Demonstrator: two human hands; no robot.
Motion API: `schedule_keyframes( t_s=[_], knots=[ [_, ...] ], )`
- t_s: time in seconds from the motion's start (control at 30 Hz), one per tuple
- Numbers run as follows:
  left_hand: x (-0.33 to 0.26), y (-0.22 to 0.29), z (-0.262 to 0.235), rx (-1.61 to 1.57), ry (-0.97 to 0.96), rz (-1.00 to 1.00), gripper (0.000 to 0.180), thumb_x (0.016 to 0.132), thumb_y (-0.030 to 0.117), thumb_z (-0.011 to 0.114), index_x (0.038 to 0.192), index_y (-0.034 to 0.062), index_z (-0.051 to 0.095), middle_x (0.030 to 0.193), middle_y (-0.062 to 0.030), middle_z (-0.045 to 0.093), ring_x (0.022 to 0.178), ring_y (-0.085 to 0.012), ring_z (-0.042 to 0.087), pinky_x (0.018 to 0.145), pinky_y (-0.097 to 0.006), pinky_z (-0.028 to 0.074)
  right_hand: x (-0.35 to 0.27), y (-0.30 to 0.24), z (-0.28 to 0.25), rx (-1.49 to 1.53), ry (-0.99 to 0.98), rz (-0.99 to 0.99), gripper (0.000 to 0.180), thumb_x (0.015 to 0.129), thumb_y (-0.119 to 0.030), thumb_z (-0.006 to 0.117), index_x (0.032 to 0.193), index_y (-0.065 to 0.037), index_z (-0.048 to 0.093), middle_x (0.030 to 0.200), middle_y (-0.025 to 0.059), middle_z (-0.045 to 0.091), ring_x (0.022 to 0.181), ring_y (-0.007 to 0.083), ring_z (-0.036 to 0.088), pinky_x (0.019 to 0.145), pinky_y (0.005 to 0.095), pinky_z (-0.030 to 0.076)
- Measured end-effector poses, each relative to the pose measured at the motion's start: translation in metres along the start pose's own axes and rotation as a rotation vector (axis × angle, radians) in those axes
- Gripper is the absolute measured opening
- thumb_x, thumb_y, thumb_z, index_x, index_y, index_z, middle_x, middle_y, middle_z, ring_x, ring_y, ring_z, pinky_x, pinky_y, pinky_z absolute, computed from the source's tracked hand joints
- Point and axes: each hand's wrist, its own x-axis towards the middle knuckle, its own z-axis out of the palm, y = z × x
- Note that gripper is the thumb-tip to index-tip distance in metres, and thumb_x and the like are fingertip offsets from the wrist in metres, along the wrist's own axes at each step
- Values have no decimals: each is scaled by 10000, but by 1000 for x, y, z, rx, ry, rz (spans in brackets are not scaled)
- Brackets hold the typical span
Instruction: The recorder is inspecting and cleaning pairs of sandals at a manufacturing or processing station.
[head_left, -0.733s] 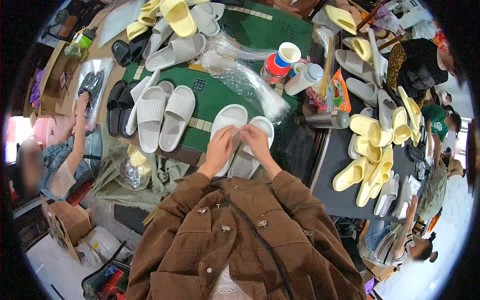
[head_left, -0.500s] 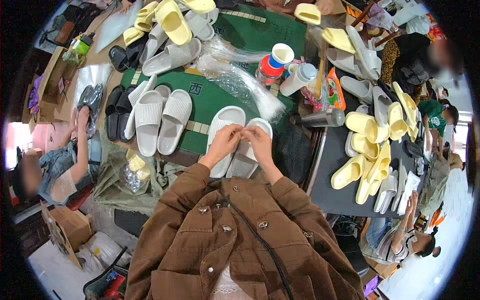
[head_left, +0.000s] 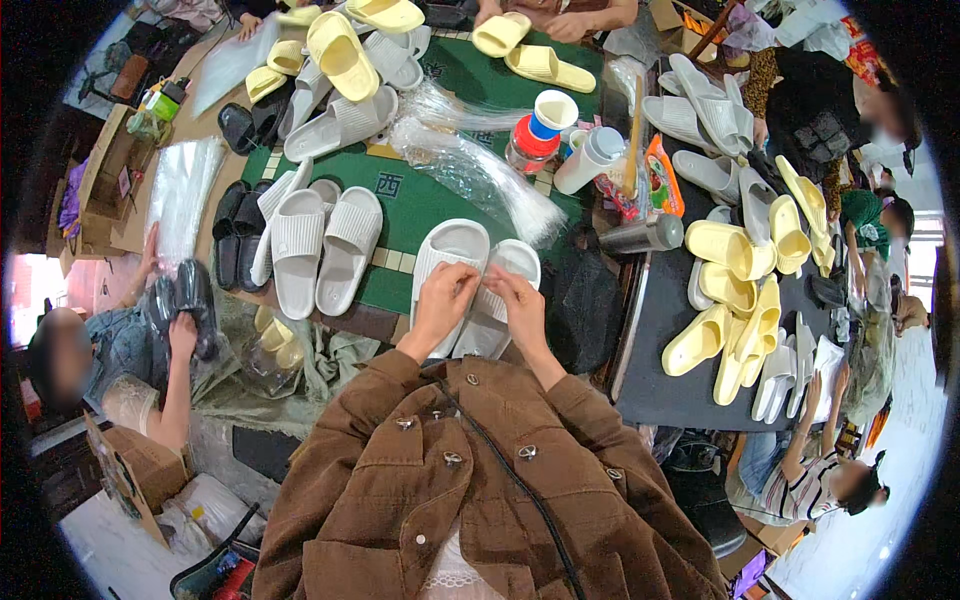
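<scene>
One head-worn fisheye view looks steeply down from just above the brown jacket [head_left: 480, 470] at six o'clock. It faces the green tabletop [head_left: 420, 205] toward twelve, close over the left hand [head_left: 445, 300] and right hand [head_left: 520, 304] near centre, and sweeps wide to a co-worker [head_left: 110, 350] near nine, straight edges bending rimward.

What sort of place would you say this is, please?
Probably a small slipper-packing workshop: yellow slippers and grey slippers lie around in numbers, clear plastic packaging lies at the left, and a co-worker there holds black slippers.
</scene>
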Motion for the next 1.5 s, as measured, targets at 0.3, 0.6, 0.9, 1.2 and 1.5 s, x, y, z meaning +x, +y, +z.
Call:
schedule_keyframes(
  t_s=[0.3, 0.6, 0.9, 1.2, 1.5],
  knots=[
    [-13, 14, -7, 19, 32, -9, 75, 765, 65, 595, 815, 12, 579, 762, -89, 574, 702, -236, 538, 611, -311, 442, -6, -10, -2, 234, -89, 220, 142, 861, -60, 507, 922, 43, 584, 890, 76, 626, 778, 138, 609, 698, 240, 496],
    [-22, 19, -7, -95, 42, -72, 70, 768, 53, 588, 820, 8, 572, 787, -100, 563, 746, -255, 540, 627, -309, 444, -10, -18, 2, -86, -109, 15, 169, 838, -67, 542, 976, 23, 579, 815, 55, 647, 700, 98, 601, 622, 222, 472],
    [-22, 13, -16, 32, -38, 60, 83, 750, 28, 584, 829, 4, 576, 805, -104, 564, 768, -280, 540, 674, -337, 442, -15, -32, 5, -142, -186, -20, 110, 778, -54, 619, 792, 20, 538, 700, 54, 606, 632, 97, 585, 570, 226, 461],
    [-19, 16, -16, -21, -196, 99, 167, 776, 6, 548, 941, 10, 568, 891, -130, 588, 832, -307, 564, 710, -359, 455, -15, -22, 0, -251, -127, -98, 153, 739, -41, 640, 864, -7, 557, 789, 61, 561, 669, 128, 545, 603, 252, 448],
    [-19, 26, -15, -8, -146, 12, 189, 793, -13, 549, 979, 15, 550, 910, -127, 600, 814, -271, 604, 684, -320, 480, -12, -24, 3, -199, -189, -268, 294, 773, -29, 580, 1064, -51, 550, 1102, 95, 487, 856, 181, 545, 691, 268, 444]
  ],
)
